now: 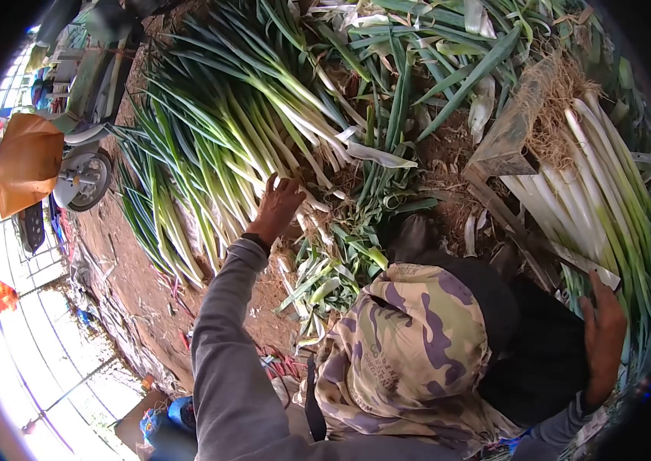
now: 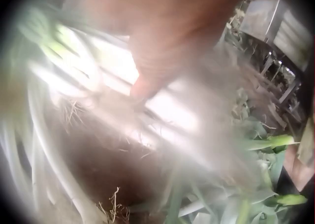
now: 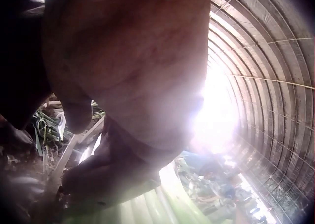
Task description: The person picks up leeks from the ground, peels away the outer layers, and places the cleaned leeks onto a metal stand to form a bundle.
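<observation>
My left hand is over the white root ends of a spread pile of long spring onions on the ground. In the left wrist view, blurred, the thumb lies against pale stalks. The other fingertips are hidden there, and I cannot tell whether they close round a stalk. At the right, my right hand rests by a thick bundle of spring onions lying in a wooden frame. Its fingers lie over the stalks in the right wrist view, with the thumb apart.
Trimmed leaves litter the soil between the pile and the frame. More loose green leaves lie ahead. The brim of a camouflage cap covers the lower middle. A scooter stands at the left, near a bright mesh wall.
</observation>
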`<control>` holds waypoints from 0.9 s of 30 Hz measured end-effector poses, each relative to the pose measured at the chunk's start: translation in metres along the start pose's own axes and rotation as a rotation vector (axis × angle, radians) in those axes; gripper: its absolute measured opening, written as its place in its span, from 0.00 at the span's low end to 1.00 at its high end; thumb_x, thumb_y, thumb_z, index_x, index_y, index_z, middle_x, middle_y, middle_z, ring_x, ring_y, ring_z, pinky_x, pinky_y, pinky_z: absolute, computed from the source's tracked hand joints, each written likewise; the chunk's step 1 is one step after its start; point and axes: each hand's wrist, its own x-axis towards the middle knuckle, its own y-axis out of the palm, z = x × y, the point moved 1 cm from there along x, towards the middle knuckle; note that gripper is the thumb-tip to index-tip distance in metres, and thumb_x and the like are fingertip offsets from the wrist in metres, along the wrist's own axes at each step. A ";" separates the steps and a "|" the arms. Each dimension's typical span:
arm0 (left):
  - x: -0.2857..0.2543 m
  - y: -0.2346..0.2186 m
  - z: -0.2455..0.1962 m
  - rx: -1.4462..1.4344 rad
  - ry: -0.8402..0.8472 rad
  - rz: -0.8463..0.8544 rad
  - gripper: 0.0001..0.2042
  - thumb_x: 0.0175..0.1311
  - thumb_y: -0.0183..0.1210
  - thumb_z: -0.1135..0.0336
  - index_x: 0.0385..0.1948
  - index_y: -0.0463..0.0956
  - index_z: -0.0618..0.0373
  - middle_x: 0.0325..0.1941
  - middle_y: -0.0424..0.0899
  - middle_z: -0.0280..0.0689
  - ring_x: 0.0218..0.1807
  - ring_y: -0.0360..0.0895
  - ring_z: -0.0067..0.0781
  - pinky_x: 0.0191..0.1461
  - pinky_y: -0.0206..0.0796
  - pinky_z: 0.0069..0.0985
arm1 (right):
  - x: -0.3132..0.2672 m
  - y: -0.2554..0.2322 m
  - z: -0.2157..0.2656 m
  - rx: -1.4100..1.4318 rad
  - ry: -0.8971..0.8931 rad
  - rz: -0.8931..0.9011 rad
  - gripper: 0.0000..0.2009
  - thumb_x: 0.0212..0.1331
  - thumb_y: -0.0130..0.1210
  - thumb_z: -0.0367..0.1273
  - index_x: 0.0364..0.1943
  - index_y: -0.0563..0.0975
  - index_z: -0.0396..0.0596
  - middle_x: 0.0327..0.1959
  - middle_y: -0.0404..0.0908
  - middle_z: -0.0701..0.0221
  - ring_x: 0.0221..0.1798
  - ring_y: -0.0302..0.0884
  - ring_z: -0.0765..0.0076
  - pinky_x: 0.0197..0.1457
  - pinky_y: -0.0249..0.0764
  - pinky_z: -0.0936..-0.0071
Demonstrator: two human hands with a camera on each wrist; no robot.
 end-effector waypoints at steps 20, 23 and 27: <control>0.063 0.012 0.008 0.021 0.059 -0.071 0.22 0.52 0.64 0.78 0.52 0.78 0.51 0.54 0.79 0.38 0.65 0.75 0.43 0.76 0.61 0.47 | -0.001 0.002 -0.006 -0.018 0.018 0.005 0.24 0.66 0.61 0.25 0.68 0.76 0.43 0.50 0.83 0.51 0.50 0.81 0.40 0.53 0.74 0.53; 0.056 -0.016 0.009 -0.029 0.051 -0.104 0.25 0.55 0.63 0.78 0.58 0.75 0.53 0.50 0.79 0.39 0.60 0.77 0.43 0.74 0.63 0.45 | -0.001 0.003 -0.008 -0.023 0.040 0.028 0.24 0.66 0.60 0.25 0.68 0.76 0.43 0.50 0.82 0.51 0.49 0.81 0.40 0.52 0.74 0.52; 0.084 -0.008 0.004 -0.017 -0.055 -0.075 0.30 0.56 0.62 0.77 0.66 0.72 0.54 0.51 0.78 0.41 0.59 0.77 0.43 0.69 0.67 0.42 | 0.000 0.005 -0.012 -0.030 0.027 0.029 0.25 0.66 0.60 0.25 0.68 0.75 0.43 0.49 0.82 0.51 0.48 0.80 0.39 0.52 0.73 0.51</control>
